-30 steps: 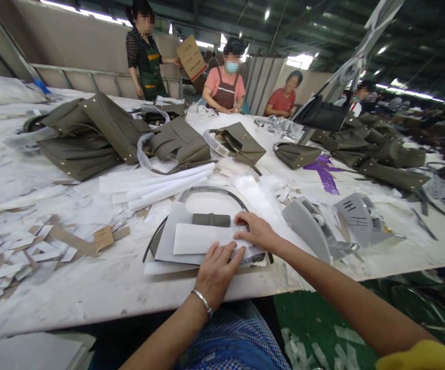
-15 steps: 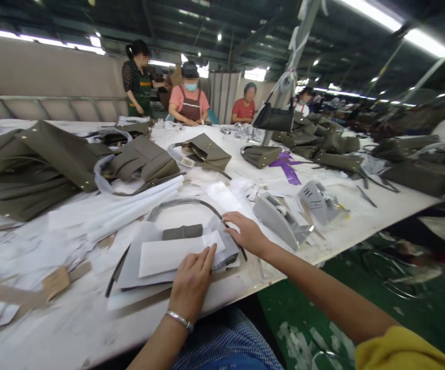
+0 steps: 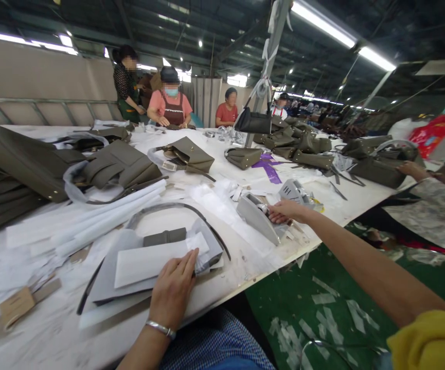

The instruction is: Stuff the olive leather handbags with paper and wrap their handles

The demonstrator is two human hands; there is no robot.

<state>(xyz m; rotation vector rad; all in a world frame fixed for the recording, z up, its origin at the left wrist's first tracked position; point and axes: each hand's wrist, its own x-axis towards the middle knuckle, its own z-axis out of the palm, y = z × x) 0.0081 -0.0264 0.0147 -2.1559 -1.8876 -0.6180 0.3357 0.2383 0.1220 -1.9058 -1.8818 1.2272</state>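
Work item: one dark olive bag (image 3: 99, 293), lying flat at the near edge of the tabletop (image 3: 239, 267), partly covered by pale wrapping sheet. A white strip (image 3: 141, 264) lies across the covering, just on the near side of an exposed olive piece (image 3: 164, 237). The grey-wrapped handle (image 3: 179, 206) arcs toward the far edge.

Left hand (image 3: 174, 288): palm down, fingers extended and close together, laid on the right end of the strip. A silver bracelet (image 3: 161, 329) encircles the wrist.

Right hand (image 3: 284, 211): fingers curled at the near grey tape dispenser (image 3: 255, 218), to the right of the bag, close to the near edge. Whether they pinch tape or grip the body cannot be told.

Markings:
- Far grey tape dispenser (image 3: 290, 191): short black strokes on its side; whether they form letters is unclear.
- Brown tag (image 3: 16, 307), toward the near left corner: faint print, unreadable.
- White label (image 3: 168, 166), at the handle of an olive handbag (image 3: 191, 152) mid-tabletop: print too small to read.
- Red bag (image 3: 434, 134), beyond the tabletop's right edge: pale markings, illegible.

Adjacent items: purple tape (image 3: 271, 172) lies beyond the dispensers. A co-worker's hand (image 3: 413, 170) touches another olive bag (image 3: 380, 172) at the right edge.
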